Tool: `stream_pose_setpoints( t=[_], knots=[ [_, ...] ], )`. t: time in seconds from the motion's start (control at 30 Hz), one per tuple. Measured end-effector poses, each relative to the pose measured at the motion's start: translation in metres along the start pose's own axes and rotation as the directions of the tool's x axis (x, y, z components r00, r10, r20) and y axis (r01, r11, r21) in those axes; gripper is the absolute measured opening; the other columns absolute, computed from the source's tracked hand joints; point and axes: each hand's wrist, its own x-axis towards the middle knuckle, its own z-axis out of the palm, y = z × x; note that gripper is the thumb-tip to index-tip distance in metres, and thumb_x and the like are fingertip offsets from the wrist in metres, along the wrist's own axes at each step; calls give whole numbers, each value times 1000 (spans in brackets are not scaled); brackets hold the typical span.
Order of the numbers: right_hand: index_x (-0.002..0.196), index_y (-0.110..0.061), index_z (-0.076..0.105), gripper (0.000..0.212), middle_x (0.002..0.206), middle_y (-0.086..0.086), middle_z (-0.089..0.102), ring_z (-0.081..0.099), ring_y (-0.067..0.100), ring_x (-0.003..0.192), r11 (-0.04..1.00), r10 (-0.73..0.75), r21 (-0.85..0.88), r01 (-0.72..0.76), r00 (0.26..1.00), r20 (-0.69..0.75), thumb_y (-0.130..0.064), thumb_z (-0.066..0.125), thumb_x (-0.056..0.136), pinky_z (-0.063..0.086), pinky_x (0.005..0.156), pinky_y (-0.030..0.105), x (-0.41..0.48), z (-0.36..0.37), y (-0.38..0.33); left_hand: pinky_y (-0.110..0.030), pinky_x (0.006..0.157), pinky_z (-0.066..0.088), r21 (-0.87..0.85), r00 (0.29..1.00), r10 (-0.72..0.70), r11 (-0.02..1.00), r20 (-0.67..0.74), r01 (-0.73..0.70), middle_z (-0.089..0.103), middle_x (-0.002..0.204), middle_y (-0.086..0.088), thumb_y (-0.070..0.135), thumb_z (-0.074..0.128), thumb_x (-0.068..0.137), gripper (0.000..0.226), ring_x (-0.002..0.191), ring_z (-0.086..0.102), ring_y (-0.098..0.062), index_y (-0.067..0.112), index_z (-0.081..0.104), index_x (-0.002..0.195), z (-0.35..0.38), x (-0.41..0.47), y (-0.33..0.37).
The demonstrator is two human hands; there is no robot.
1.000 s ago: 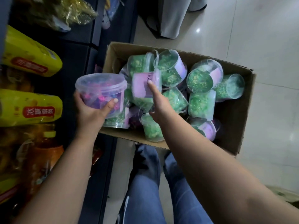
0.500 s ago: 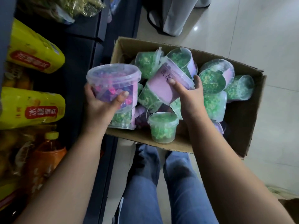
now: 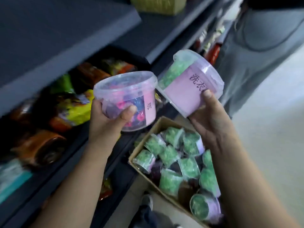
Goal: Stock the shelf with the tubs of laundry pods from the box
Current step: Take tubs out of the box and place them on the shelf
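My left hand (image 3: 108, 122) grips a clear tub of pink and purple pods (image 3: 126, 97), held upright in front of the dark shelf (image 3: 69, 32). My right hand (image 3: 212, 124) grips a second tub with green pods and a pink label (image 3: 189, 83), tilted with its lid up and to the right. The two tubs almost touch. Below them the cardboard box (image 3: 149, 134) stands on the floor with several more green-pod tubs (image 3: 181, 162) lying in it.
Bagged and bottled goods (image 3: 72, 106) fill the lower shelf on the left. A wide bare shelf board runs above them. Another person's grey clothing (image 3: 263, 63) stands at the upper right. Pale floor (image 3: 271, 153) lies right of the box.
Both hands have risen out of the box with a tub each. The view has swung up toward the shelf, and the box now sits lower in the frame.
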Motion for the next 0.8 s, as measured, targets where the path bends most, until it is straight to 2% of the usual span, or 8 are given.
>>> stream_pose_setpoints(
  t=[0.1, 0.17, 0.27, 0.37, 0.47, 0.6, 0.73, 0.8],
  knots=[
    [112, -16, 59, 91, 111, 2, 66, 61, 19, 106, 994, 17, -108, 0, 987, 161, -45, 90, 31, 50, 87, 41, -14, 55, -25, -15, 69, 51, 16, 977, 105, 994, -184, -104, 65, 103, 10, 43, 75, 43, 75, 91, 64, 3, 25, 50, 111, -25, -39, 58],
    [113, -17, 59, 92, 113, 4, 65, 60, 23, 106, 987, 38, -163, 10, 958, 286, -48, 89, 32, 48, 84, 46, -26, 93, -35, -13, 69, 51, 59, 942, 160, 987, -295, -149, 64, 102, 12, 44, 71, 44, 70, 91, 64, 3, 29, 49, 109, -46, -68, 93],
    [113, -18, 61, 89, 115, 3, 66, 60, 20, 111, 987, 59, -159, 14, 894, 444, -46, 89, 33, 42, 100, 46, -42, 147, -34, -28, 82, 54, 125, 883, 215, 976, -419, -178, 64, 110, 8, 46, 75, 44, 79, 102, 63, -7, 28, 48, 116, -86, -108, 132],
    [105, -20, 63, 83, 103, -3, 71, 64, 12, 99, 980, 97, -197, 25, 806, 584, -48, 88, 31, 46, 90, 37, -63, 204, -19, -41, 90, 51, 206, 791, 264, 962, -551, -178, 61, 118, -1, 48, 77, 41, 88, 107, 61, -15, 24, 47, 120, -129, -153, 165],
    [99, -20, 63, 82, 93, -8, 72, 66, 7, 85, 972, 110, -227, 59, 741, 662, -51, 88, 27, 47, 67, 23, -84, 255, 5, -44, 91, 51, 246, 701, 285, 956, -654, -159, 62, 116, -2, 48, 77, 41, 81, 105, 62, -16, 25, 49, 113, -173, -192, 182],
    [95, -21, 63, 68, 84, -11, 72, 65, 2, 75, 963, 133, -254, 89, 663, 736, -44, 87, 35, 46, 53, 15, -109, 313, 43, -41, 91, 51, 275, 563, 267, 959, -782, -74, 61, 114, 1, 52, 75, 37, 80, 102, 62, -15, 26, 47, 107, -243, -237, 187],
    [94, -19, 64, 63, 87, -8, 73, 67, 5, 81, 954, 190, -292, 69, 612, 767, -37, 89, 38, 52, 62, 20, -123, 367, 104, -42, 89, 51, 269, 459, 225, 963, -860, 32, 59, 115, 0, 54, 77, 36, 89, 102, 61, -18, 22, 45, 113, -326, -275, 177],
    [96, -18, 65, 57, 90, -6, 73, 67, 8, 86, 944, 220, -322, 73, 590, 777, -31, 89, 45, 53, 69, 24, -129, 395, 137, -34, 83, 52, 260, 424, 211, 964, -881, 59, 56, 114, 2, 44, 84, 50, 81, 102, 60, -16, 21, 43, 116, -367, -283, 171]
  ],
)
